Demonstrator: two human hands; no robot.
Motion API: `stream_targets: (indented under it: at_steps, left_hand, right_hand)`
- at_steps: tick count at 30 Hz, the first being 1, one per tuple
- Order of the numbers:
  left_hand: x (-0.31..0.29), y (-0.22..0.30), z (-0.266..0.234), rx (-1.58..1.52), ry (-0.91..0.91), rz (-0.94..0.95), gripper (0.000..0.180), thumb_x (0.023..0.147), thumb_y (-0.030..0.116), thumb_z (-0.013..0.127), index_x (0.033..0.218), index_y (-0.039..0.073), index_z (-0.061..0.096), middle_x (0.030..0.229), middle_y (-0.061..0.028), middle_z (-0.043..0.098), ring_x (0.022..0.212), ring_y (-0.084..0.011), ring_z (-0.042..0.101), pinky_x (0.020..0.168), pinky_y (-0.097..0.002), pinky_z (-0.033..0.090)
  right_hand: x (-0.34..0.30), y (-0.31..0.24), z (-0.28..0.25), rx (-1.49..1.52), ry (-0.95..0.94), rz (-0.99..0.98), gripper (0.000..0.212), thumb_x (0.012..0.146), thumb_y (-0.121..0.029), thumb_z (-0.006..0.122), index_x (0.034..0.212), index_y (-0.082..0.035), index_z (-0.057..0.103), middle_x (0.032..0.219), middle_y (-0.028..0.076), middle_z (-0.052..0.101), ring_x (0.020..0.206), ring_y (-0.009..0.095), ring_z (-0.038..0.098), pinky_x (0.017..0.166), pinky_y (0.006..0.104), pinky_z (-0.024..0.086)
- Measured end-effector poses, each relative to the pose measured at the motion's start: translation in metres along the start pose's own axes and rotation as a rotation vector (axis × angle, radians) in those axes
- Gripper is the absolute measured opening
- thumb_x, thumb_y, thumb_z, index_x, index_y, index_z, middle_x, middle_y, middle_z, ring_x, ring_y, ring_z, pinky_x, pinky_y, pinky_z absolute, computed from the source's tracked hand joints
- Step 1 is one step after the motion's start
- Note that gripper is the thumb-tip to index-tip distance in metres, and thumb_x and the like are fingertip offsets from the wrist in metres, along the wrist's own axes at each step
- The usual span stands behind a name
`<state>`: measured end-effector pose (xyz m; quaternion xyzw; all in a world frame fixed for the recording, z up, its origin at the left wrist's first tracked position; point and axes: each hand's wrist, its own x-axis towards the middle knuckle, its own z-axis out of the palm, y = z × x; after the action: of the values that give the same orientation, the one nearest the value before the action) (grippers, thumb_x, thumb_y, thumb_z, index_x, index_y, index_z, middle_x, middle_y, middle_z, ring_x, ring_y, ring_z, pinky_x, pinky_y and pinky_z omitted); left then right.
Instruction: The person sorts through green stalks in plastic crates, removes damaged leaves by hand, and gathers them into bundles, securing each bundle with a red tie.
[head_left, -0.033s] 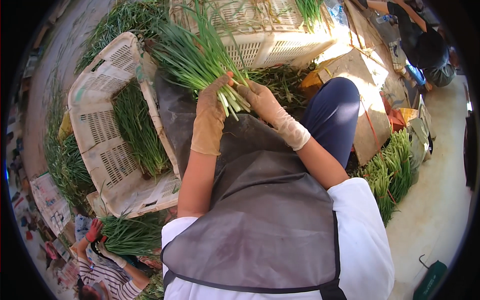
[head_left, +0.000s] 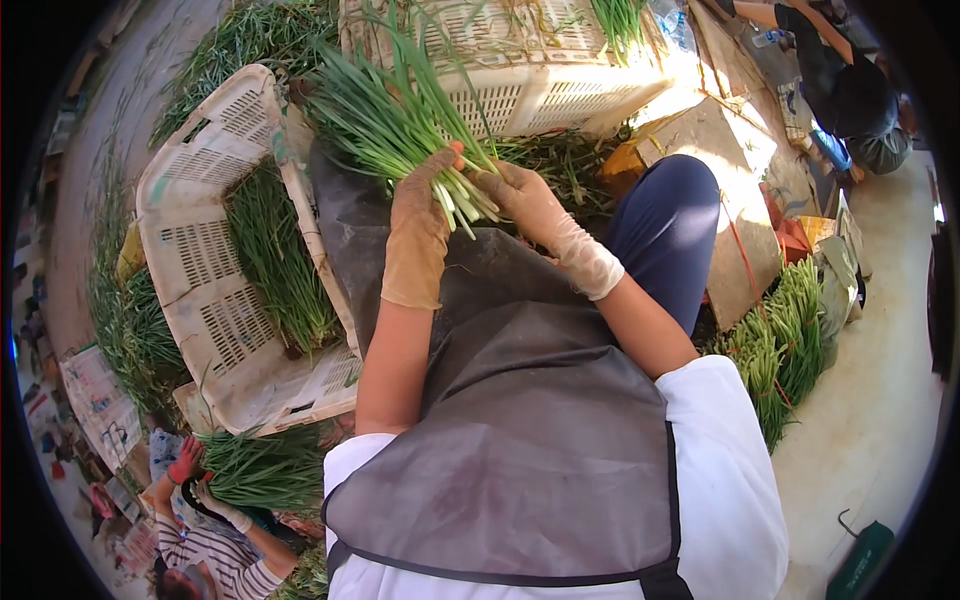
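Observation:
Over the dark apron, both gloved hands hold a loose bunch of garlic chives (head_left: 385,125), long green leaves fanning up and left and white stem ends pointing down. My left hand (head_left: 418,205) wears a stained tan glove and is closed around the lower part of the bunch. Its thumb and an orange-tipped finger show at the stems. From the right, my right hand (head_left: 525,200), in a dirty pale glove, pinches stems at the bunch's edge. The leaves and the hands hide part of the grip.
On the left a white plastic crate (head_left: 205,235) contains more chives (head_left: 275,260). Another upturned crate (head_left: 560,90) stands ahead, with loose greens below it. Tied bundles (head_left: 775,345) lie at right beside a cardboard sheet (head_left: 735,190). A co-worker in stripes (head_left: 215,550) handles greens at lower left.

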<state>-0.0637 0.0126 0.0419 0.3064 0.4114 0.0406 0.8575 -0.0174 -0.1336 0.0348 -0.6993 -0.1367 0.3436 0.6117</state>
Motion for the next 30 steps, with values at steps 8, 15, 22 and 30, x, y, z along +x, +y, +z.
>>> stream_targets:
  at_steps: [8,15,22,30]
  left_hand:
    - [-0.005,0.042,-0.018,-0.193,-0.026,0.288,0.025,0.078,0.012,0.070,0.095,-0.003,0.060,0.090,-0.0095,0.062,0.076,-0.0189,0.061,0.065,-0.0309,0.056]
    - [-0.024,0.017,-0.014,-0.146,-0.256,0.069,0.034,0.079,0.010,0.069,0.107,-0.005,0.058,0.087,-0.0089,0.065,0.072,-0.0157,0.062,0.062,-0.0275,0.055]
    - [-0.026,0.020,-0.018,0.020,-0.052,0.073,0.029,0.071,0.009,0.076,0.095,-0.002,0.064,0.079,-0.0088,0.066,0.058,-0.0152,0.060,0.051,-0.0256,0.050]
    - [-0.029,0.041,-0.040,0.022,-0.045,0.117,0.031,0.076,0.007,0.071,0.103,-0.005,0.062,0.079,-0.0084,0.065,0.065,-0.0148,0.062,0.051,-0.0274,0.052]
  right_hand:
    - [-0.002,-0.036,-0.077,-0.039,0.224,0.031,0.036,0.093,-0.038,0.053,0.091,-0.004,0.066,0.065,-0.004,0.049,0.059,0.005,0.040,0.057,0.0207,0.035]
    - [-0.004,-0.014,-0.014,-0.461,0.338,-0.205,0.033,0.091,-0.039,0.052,0.090,-0.009,0.065,0.067,0.016,0.059,0.063,0.033,0.060,0.058,0.0371,0.045]
    - [-0.015,-0.023,0.004,-0.555,0.087,-0.232,0.031,0.090,-0.036,0.055,0.090,-0.007,0.068,0.074,0.016,0.063,0.071,0.035,0.061,0.064,0.0357,0.048]
    - [0.019,-0.032,-0.003,-0.405,-0.047,-0.165,0.038,0.086,-0.034,0.056,0.099,0.001,0.064,0.095,0.016,0.065,0.086,0.023,0.061,0.079,0.0300,0.045]
